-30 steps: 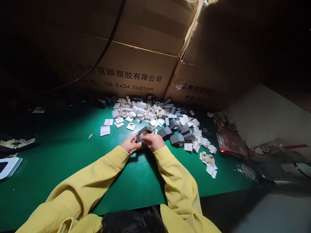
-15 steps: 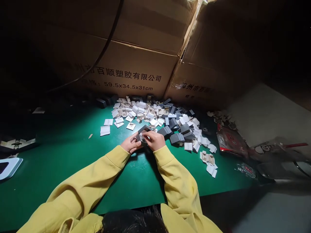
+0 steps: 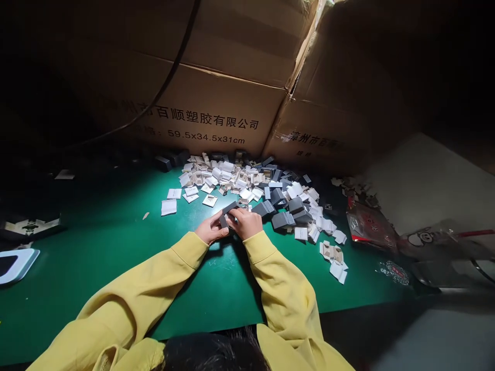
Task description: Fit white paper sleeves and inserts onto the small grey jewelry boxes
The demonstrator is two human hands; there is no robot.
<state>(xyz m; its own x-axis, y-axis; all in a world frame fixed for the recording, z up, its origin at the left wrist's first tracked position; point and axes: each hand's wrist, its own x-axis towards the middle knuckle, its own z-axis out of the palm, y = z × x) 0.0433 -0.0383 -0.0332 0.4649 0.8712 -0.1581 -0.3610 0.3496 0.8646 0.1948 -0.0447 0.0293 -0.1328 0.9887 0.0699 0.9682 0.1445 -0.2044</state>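
Between my two hands is a small dark grey box point(image 3: 229, 207), held a little above the green tabletop. My left hand point(image 3: 209, 230) grips its left side, thumb towards me. My right hand point(image 3: 247, 222) is closed at its right side, with the fingertips bent in against it; the inside of the box is hidden. Just beyond lies a pile of folded white card inserts point(image 3: 228, 172). Several dark grey boxes point(image 3: 283, 220) lie to the right of my right hand, some stacked against one another.
Large cardboard cartons point(image 3: 216, 98) wall off the back of the green table point(image 3: 116, 268). A red plastic packet point(image 3: 369, 226) lies at the right. At the left edge are a white-rimmed device point(image 3: 19, 265) and a dark tray-like piece point(image 3: 31, 226). A dark cable point(image 3: 170, 72) hangs in front.
The dark grey box has been turned in my hands: its open inside faced me before, and now its outer sides show. My right fingers have moved from inside it to its side.
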